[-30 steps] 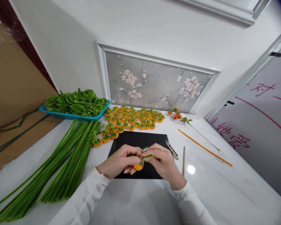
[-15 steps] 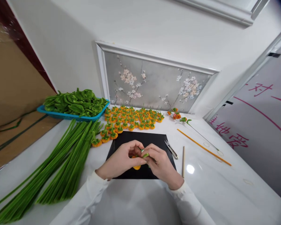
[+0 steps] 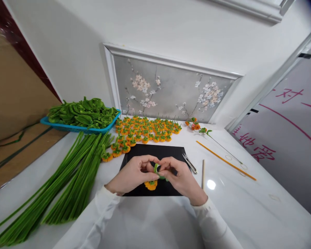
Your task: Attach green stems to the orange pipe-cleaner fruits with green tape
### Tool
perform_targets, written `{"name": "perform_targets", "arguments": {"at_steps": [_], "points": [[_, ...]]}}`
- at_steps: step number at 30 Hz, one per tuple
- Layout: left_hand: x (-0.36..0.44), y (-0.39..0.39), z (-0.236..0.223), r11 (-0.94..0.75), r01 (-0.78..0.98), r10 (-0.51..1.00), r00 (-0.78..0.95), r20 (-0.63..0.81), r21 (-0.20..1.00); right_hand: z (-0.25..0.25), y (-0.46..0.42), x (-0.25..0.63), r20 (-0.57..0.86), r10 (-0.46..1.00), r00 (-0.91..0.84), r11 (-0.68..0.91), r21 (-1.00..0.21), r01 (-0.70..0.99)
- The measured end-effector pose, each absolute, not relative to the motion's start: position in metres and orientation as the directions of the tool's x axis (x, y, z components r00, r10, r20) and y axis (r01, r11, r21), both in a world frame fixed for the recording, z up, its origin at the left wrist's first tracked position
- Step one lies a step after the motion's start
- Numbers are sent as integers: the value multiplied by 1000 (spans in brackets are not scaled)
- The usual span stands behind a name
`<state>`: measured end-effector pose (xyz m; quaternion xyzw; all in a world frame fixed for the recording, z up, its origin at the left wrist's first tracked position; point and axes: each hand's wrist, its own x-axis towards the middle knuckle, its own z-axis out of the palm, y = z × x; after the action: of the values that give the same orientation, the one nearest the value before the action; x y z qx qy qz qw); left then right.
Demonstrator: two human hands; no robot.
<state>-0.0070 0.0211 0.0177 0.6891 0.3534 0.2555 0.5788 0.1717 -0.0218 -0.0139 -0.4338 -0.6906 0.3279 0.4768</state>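
Over the black mat [image 3: 138, 152], my left hand [image 3: 134, 171] and my right hand [image 3: 178, 176] meet, fingers pinched close together. Between their fingertips is a narrow fuzzy green strip [image 3: 156, 168], bent upward, which both hands grip. A bit of green also shows beneath my right fingers; its shape is mostly hidden. Just below my left fingertips is an orange fuzzy flower [image 3: 151, 185] with a green base; whether it hangs from the fingers or lies on the mat I cannot tell.
Several orange flowers [image 3: 145, 132] stand behind the mat. Green pipe cleaners [image 3: 75, 180] lie left, below a blue tray [image 3: 67, 128] of green leaves [image 3: 84, 114]. Thread snips [image 3: 189, 163], a thin wooden stick [image 3: 203, 174], an orange pipe cleaner [image 3: 225, 160] and a flower stem [image 3: 224, 148] lie right.
My fingers have shifted on the green strip, which now stands bent between the fingertips. The right hand has turned slightly, and more of the orange flower shows below the left hand.
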Motion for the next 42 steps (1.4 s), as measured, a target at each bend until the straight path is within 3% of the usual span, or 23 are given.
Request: {"name": "perform_targets", "arguments": {"at_steps": [11, 25, 37, 42], "points": [[-9, 25, 13, -158, 182, 768, 640, 5, 970, -12, -20, 172, 410, 901, -144, 432, -817, 382], [-7, 19, 16, -107, 167, 800, 600, -15, 980, -11, -20, 172, 338, 931, -142, 365, -887, 282], [-5, 18, 16, -108, 174, 750, 660, -35, 979, -7, -23, 171, 378, 897, -229, 440, -814, 379], [-3, 16, 16, -95, 178, 759, 649, -44, 979, -9, -22, 168, 408, 894, -186, 448, -823, 349]]}}
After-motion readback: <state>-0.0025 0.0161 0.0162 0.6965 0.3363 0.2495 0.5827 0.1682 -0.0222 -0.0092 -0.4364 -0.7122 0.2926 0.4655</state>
